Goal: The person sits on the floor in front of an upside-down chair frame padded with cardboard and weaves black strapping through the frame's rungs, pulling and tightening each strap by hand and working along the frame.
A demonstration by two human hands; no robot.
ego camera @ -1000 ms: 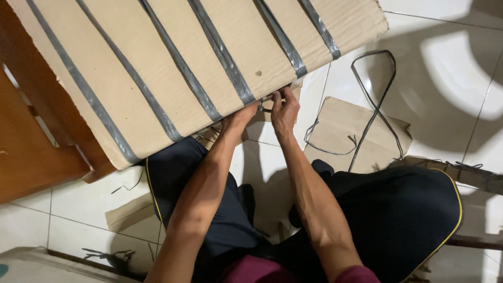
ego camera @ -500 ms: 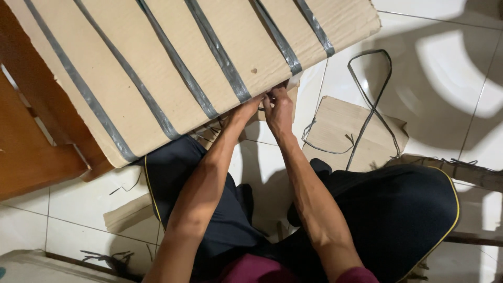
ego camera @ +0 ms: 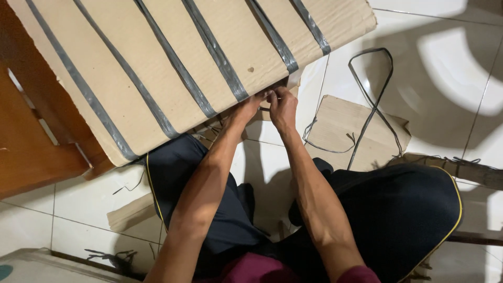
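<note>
Working at near edge of strapped cardboard panel (ego camera: pixel 173 73), propped over lap and floor (ego camera: pixel 450 68). Left hand (ego camera: pixel 246 109) and right hand (ego camera: pixel 283 107) both pinching closed on grey strap (ego camera: pixel 277 47) end. Risking: strap snapping back, cardboard tearing, panel sliding off.

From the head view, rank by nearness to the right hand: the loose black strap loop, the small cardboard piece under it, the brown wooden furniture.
From the right hand:
1. Small flat cardboard piece, just right on the floor.
2. Loose black strap loop, further right.
3. Brown wooden furniture, far left.
</note>
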